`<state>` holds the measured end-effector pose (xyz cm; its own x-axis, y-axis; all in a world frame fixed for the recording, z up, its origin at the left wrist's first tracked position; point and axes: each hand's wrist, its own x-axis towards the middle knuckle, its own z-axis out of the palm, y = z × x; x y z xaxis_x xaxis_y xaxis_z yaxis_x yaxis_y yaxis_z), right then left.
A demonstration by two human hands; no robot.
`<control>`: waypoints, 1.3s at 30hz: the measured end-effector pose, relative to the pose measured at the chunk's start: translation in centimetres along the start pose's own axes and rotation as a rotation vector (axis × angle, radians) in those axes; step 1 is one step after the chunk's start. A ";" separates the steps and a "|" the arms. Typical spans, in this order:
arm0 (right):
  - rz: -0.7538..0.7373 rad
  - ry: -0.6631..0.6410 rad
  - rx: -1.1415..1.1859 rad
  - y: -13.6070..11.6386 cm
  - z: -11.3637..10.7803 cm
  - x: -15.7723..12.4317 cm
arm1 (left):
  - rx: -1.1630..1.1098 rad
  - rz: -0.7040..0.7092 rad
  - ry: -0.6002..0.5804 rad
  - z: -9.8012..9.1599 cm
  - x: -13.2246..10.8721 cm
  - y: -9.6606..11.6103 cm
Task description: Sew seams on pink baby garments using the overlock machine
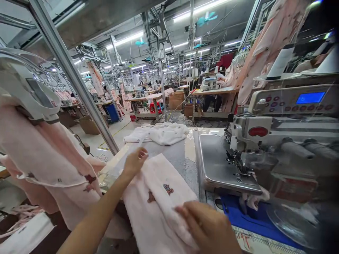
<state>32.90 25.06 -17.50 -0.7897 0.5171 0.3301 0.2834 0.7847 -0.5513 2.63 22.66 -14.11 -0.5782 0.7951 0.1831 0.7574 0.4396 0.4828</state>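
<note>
Bright ceiling tubes [124, 40]; edges warped, blurred.

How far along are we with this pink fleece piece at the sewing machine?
Done, seemingly: a folded white pile lies at the table's far end. In hand: left hand and right hand grip the pink fleece piece flat on the table. Left: nothing sits under the presser foot yet.

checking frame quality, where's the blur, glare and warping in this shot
Head view: right hand and the frame's right edge are blurred; ceiling tube lights blow out; the steel plate shows sheen; the post leans from wide-angle distortion; the pink cloth stays sharp.
</note>
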 end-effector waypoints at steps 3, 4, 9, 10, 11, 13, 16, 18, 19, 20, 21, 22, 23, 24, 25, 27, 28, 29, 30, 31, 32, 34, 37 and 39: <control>0.204 0.089 -0.023 -0.2 0.6 2.5 | -0.006 -0.095 0.038 0.1 1.5 -2.4; 0.205 0.088 -0.029 -0.3 1.3 3.0 | -0.010 -0.103 0.027 0.3 1.3 -3.1; 0.039 0.149 0.130 -1.4 3.4 3.1 | -0.033 0.005 0.189 -0.1 -0.9 -4.1; 0.021 0.171 0.169 -1.5 3.0 3.0 | -0.029 0.037 0.230 -0.4 -0.9 -3.7; 0.022 0.186 0.200 -1.4 2.3 3.0 | -0.024 0.067 0.258 -0.6 -0.6 -3.2; 0.077 0.190 0.223 -0.8 0.8 3.2 | -0.014 0.112 0.262 -0.6 0.5 -1.8; 0.256 0.114 0.155 1.0 -0.7 4.0 | -0.006 0.101 0.153 1.3 2.4 0.1; 0.346 0.032 0.108 2.3 -0.9 4.4 | 0.008 0.032 0.076 3.2 3.3 0.8; 0.368 -0.006 0.093 2.7 -0.9 4.5 | 0.017 -0.009 0.052 4.1 3.5 0.9; 0.374 -0.032 0.079 3.0 -0.7 4.5 | 0.024 -0.046 0.034 4.8 3.8 0.8; 0.373 -0.047 0.064 3.2 -0.5 4.4 | 0.027 -0.077 0.020 5.3 4.0 0.6; 0.368 -0.053 0.050 3.3 -0.3 4.2 | 0.025 -0.101 0.003 5.6 4.2 0.4; 0.364 -0.055 0.037 3.3 -0.1 4.1 | 0.016 -0.116 -0.024 5.7 4.5 0.2; 0.361 -0.048 0.028 3.2 0.0 3.9 | 0.000 -0.127 -0.056 5.6 4.8 0.1; 0.356 -0.034 0.023 3.2 0.1 3.8 | -0.023 -0.131 -0.088 5.5 5.1 0.0; 0.333 0.015 0.025 3.1 0.1 3.7 | -0.094 -0.114 -0.131 4.7 5.8 0.3; 0.315 0.043 0.029 3.0 0.1 3.7 | -0.144 -0.093 -0.132 4.1 6.0 0.6; 0.296 0.065 0.037 3.0 0.1 3.7 | -0.203 -0.063 -0.117 3.3 6.1 1.0; 0.272 0.076 0.053 3.0 0.0 3.9 | -0.271 -0.027 -0.088 2.2 6.2 1.5; 0.249 0.074 0.075 3.0 -0.1 4.0 | -0.343 0.015 -0.052 1.0 6.0 2.1; 0.226 0.064 0.106 3.0 -0.2 4.1 | -0.418 0.060 -0.011 -0.5 5.8 2.8; 0.177 0.004 0.203 2.9 -0.6 3.8 | -0.556 0.162 0.070 -3.4 5.1 4.7; 0.127 -0.116 0.382 2.7 -1.8 0.7 | -0.692 0.323 0.152 -5.6 3.4 8.9; 0.143 -0.120 0.472 2.5 -2.7 -3.2 | -0.728 0.413 0.150 -4.3 1.9 12.3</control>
<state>37.60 26.31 -17.92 -0.8255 0.5439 0.1509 0.1383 0.4541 -0.8802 9.56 27.76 -4.17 -0.3713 0.7461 0.5527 0.5624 -0.2929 0.7733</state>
